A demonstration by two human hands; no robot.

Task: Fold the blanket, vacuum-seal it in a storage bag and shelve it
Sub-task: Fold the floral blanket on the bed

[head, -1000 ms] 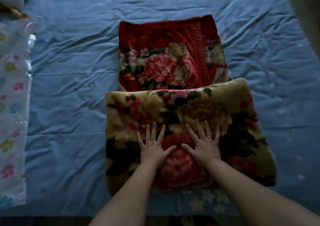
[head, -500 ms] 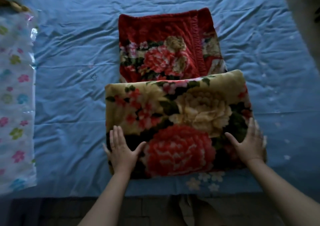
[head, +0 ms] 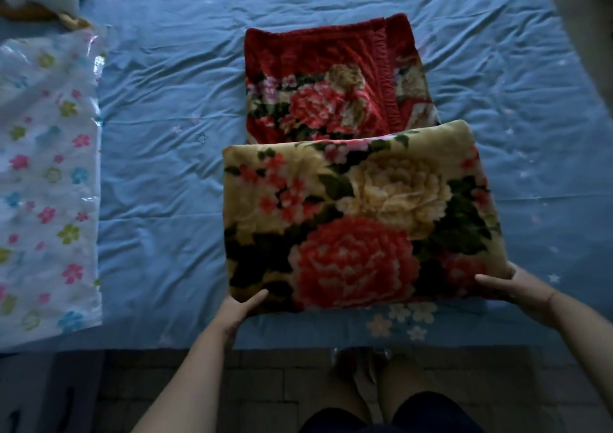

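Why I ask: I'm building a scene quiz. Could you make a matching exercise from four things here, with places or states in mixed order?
Things:
1 blanket
2 storage bag
3 left hand
4 right hand

Places or states:
a grips the blanket's near right corner
b lies flat at the left of the blue sheet
c folded, mid-bed
d grips the blanket's near left corner

Pairs: 1-c; 2-b; 3-d; 4-a
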